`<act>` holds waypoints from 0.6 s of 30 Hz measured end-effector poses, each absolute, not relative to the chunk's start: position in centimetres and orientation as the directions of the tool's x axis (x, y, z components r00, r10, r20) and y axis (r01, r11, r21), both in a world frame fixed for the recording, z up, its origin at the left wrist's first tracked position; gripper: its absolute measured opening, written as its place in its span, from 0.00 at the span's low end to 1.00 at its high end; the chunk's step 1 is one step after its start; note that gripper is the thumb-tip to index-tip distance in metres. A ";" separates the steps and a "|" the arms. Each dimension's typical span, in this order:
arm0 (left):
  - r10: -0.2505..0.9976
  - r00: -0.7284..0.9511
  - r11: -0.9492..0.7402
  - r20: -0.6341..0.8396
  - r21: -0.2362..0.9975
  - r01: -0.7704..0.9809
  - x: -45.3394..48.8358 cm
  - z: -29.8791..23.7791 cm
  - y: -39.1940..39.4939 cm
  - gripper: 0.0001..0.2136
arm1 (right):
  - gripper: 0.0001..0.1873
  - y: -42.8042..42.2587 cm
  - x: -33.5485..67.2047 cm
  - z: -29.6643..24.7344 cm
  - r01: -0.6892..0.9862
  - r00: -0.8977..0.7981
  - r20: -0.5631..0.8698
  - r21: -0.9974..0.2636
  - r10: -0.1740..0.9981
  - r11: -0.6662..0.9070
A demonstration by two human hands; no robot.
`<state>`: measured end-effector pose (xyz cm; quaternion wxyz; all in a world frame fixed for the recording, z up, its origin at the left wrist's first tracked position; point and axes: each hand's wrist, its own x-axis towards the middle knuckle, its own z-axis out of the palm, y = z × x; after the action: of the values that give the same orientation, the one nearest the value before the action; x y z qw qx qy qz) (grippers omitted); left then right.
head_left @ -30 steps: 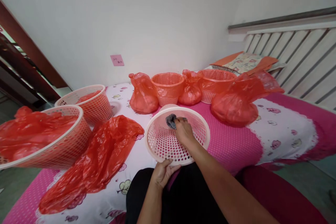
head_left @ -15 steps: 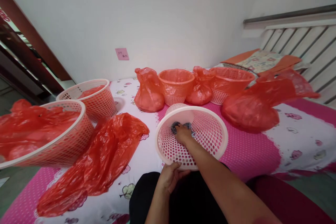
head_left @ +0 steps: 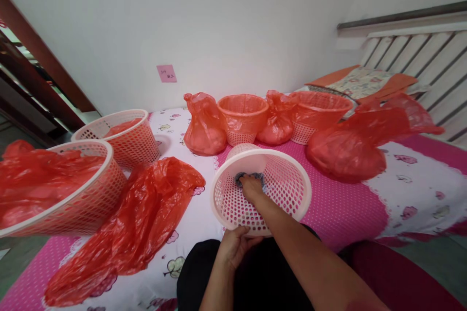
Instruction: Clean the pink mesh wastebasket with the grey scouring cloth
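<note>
A pale pink plastic mesh basket (head_left: 288, 189) lies tipped toward me, its wide mouth facing my lap. At the lower rim my left hand (head_left: 235, 248) is closed, thumb inside and fingers under the edge. Deep inside the basket, my right hand (head_left: 252, 188) presses a grey-blue cloth (head_left: 240, 178) against the inner wall near the bottom. The fingertips are partly sunk in the cloth. A loose red plastic bag (head_left: 134, 228) is spread on the bed left of the basket.
Two mesh baskets holding red plastic (head_left: 109, 189) (head_left: 140, 141) stand at left. Along the wall are knotted red bags (head_left: 205, 129) and bag-lined baskets (head_left: 242, 119). A filled red bag (head_left: 346, 155) lies at right, near a white radiator (head_left: 438, 73). All rest on a patterned bedsheet (head_left: 350, 209).
My right hand has shifted slightly with the cloth inside the basket. The whole view has moved a little, so things sit slightly further left. My left hand keeps its hold on the rim.
</note>
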<state>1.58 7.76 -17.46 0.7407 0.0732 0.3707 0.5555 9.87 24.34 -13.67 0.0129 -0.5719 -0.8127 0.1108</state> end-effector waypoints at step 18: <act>0.891 0.160 0.362 -0.424 0.455 -0.813 1.5 -18.2 7.6 0.25 | 0.18 16.6 11.2 -12.5 0.863 -0.465 -0.009 -0.227 0.885 0.451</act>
<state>1.49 7.60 -18.21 0.7591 0.0603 0.3239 0.5614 11.20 16.63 -12.52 0.0552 -0.5144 -0.8499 0.1001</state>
